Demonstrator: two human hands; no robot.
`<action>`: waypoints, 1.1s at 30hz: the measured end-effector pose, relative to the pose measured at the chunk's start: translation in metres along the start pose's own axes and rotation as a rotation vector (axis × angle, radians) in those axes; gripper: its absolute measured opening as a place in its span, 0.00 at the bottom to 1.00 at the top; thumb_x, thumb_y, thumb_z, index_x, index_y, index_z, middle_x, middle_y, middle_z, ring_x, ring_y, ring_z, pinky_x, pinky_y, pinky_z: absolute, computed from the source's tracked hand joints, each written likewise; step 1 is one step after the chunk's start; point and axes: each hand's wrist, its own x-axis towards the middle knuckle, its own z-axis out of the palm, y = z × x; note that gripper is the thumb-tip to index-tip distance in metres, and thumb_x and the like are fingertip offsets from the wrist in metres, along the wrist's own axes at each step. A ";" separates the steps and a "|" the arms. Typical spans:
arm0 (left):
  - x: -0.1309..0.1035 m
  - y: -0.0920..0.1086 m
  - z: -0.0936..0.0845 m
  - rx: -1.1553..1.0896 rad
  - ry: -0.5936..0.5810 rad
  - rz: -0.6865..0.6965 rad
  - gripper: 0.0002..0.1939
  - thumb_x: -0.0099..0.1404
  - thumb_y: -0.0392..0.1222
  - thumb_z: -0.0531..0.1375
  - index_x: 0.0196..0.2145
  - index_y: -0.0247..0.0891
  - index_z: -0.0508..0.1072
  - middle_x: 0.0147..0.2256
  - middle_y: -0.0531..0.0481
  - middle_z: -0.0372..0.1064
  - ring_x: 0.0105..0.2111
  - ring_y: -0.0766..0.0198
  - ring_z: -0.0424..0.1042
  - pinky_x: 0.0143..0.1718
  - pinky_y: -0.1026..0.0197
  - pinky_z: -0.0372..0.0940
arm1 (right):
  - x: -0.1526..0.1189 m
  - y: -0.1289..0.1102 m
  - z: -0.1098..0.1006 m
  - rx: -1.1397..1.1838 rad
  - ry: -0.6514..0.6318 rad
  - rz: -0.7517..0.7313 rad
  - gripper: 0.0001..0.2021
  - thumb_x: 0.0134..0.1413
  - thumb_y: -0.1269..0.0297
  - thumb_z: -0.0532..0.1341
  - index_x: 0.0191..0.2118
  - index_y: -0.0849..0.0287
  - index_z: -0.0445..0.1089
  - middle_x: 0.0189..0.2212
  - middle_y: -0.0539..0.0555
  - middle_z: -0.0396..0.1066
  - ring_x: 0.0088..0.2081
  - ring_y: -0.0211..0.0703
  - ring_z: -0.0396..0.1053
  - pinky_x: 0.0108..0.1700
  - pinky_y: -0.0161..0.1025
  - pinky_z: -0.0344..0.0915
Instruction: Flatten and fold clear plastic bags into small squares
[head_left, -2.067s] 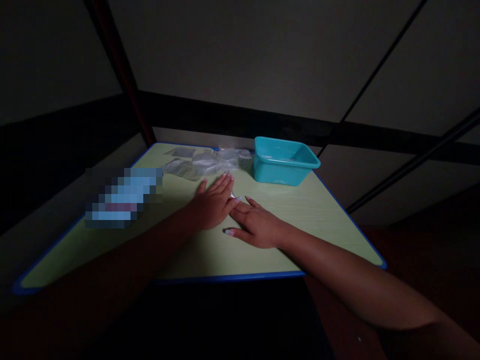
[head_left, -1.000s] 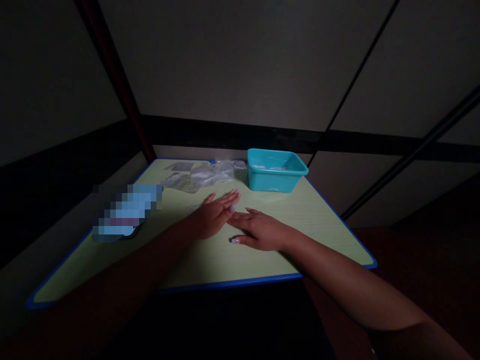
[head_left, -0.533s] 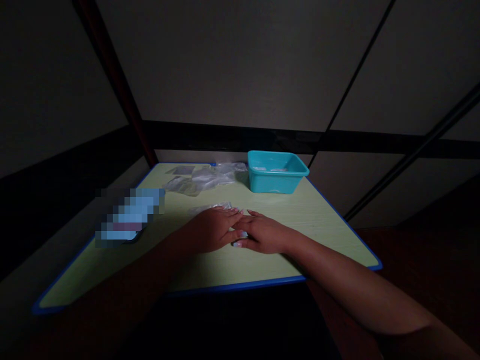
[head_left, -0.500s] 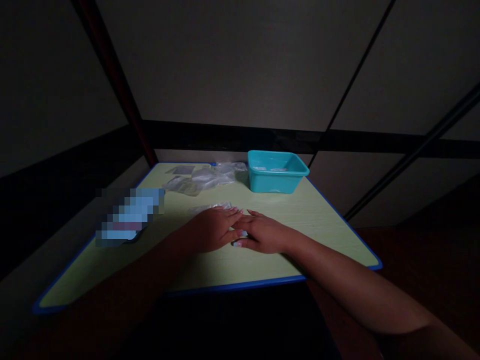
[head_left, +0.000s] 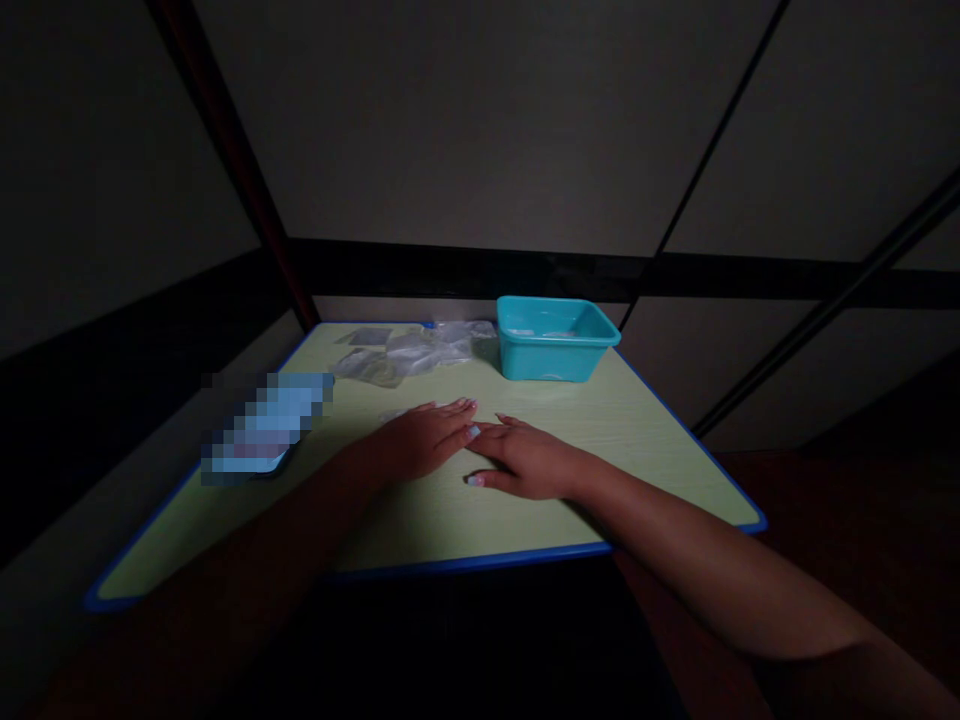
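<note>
1. Left forearm (head_left: pixel 277 545) comes in from lower left, mostly in shadow, angled forward-right.
2. Left hand (head_left: pixel 420 442): palm down, fingers extended forward-right, nothing curled tight.
3. Left thumb (head_left: pixel 456 441) sticks out to the right, pale nail up, at the other hand's fingertips. Contact or just overlap: can't tell.
4. Right forearm (head_left: pixel 690 545) enters from lower right, better lit, angled forward-left, bare past the elbow crease.
5. Right hand (head_left: pixel 532 461): flat, palm down, fingers pointing left, little finger spread away.
6. Right thumb (head_left: pixel 496 483) splits off on the body side, pointing left, pale nail.
</note>
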 end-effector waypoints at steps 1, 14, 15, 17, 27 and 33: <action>0.000 0.000 -0.001 0.005 -0.021 -0.021 0.28 0.71 0.50 0.37 0.63 0.35 0.54 0.64 0.42 0.49 0.64 0.60 0.49 0.62 0.50 0.48 | 0.000 0.000 0.000 0.003 0.000 -0.001 0.27 0.60 0.56 0.56 0.63 0.58 0.54 0.62 0.64 0.54 0.63 0.53 0.53 0.61 0.63 0.43; 0.003 -0.020 -0.001 0.173 -0.059 -0.168 0.28 0.70 0.46 0.37 0.65 0.38 0.47 0.66 0.42 0.39 0.66 0.55 0.39 0.59 0.37 0.44 | -0.001 0.001 0.000 0.011 0.004 0.036 0.29 0.62 0.53 0.52 0.65 0.56 0.50 0.64 0.62 0.51 0.64 0.51 0.49 0.61 0.64 0.41; 0.003 -0.019 0.000 0.177 -0.056 -0.176 0.28 0.70 0.45 0.37 0.66 0.38 0.46 0.66 0.42 0.38 0.66 0.55 0.39 0.59 0.37 0.44 | -0.001 0.002 0.001 0.001 0.017 0.052 0.29 0.62 0.53 0.51 0.65 0.56 0.49 0.64 0.62 0.50 0.65 0.51 0.48 0.61 0.66 0.38; 0.003 -0.018 0.001 0.185 -0.053 -0.196 0.28 0.70 0.45 0.37 0.66 0.38 0.45 0.66 0.41 0.37 0.66 0.55 0.38 0.59 0.37 0.44 | 0.000 0.003 0.002 -0.024 0.038 0.092 0.29 0.63 0.52 0.49 0.66 0.56 0.45 0.65 0.62 0.46 0.66 0.50 0.44 0.61 0.68 0.33; 0.003 -0.010 -0.006 0.159 -0.138 -0.277 0.32 0.69 0.53 0.39 0.67 0.38 0.40 0.67 0.39 0.30 0.66 0.52 0.32 0.60 0.35 0.40 | 0.001 0.004 0.002 -0.036 -0.040 0.143 0.29 0.64 0.51 0.45 0.66 0.58 0.45 0.66 0.61 0.41 0.67 0.50 0.38 0.61 0.67 0.34; -0.001 -0.013 -0.010 0.133 -0.164 -0.434 0.36 0.65 0.63 0.43 0.66 0.48 0.41 0.67 0.38 0.26 0.65 0.43 0.28 0.57 0.29 0.39 | 0.001 0.007 0.004 -0.046 -0.043 0.129 0.30 0.64 0.51 0.46 0.67 0.59 0.42 0.66 0.62 0.40 0.67 0.49 0.38 0.61 0.67 0.36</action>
